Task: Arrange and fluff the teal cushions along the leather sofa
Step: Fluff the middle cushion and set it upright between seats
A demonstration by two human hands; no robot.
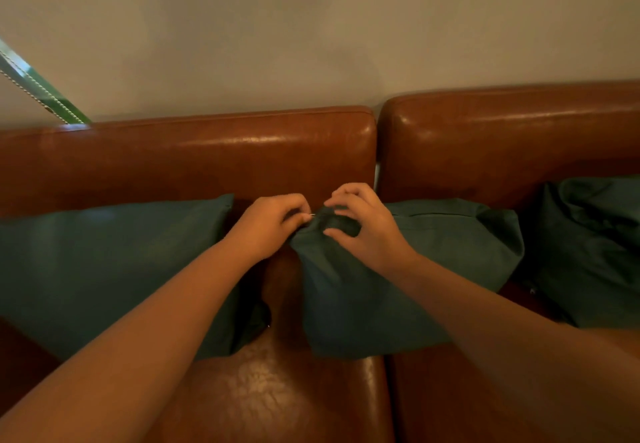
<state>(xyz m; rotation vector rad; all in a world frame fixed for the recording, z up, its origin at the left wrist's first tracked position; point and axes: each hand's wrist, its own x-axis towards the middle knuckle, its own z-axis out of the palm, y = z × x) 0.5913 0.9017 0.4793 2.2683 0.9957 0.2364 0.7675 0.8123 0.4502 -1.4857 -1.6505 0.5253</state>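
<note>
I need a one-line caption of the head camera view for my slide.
Both hands, left hand and right hand, pinch the top corner of the middle teal cushion on the brown leather sofa.

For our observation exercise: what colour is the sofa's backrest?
Glossy reddish-brown leather backrest, seen in the head view.

Two bare forearms, no sleeves, left hand (265, 226), right hand (367, 226), slim fingers (341, 191), short nails

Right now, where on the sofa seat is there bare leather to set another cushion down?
Bare seat leather shows in front, between the left cushion and the middle cushion. Crowded to the right: the middle cushion nearly meets the right cushion. Both hands work at its top corner.
</note>
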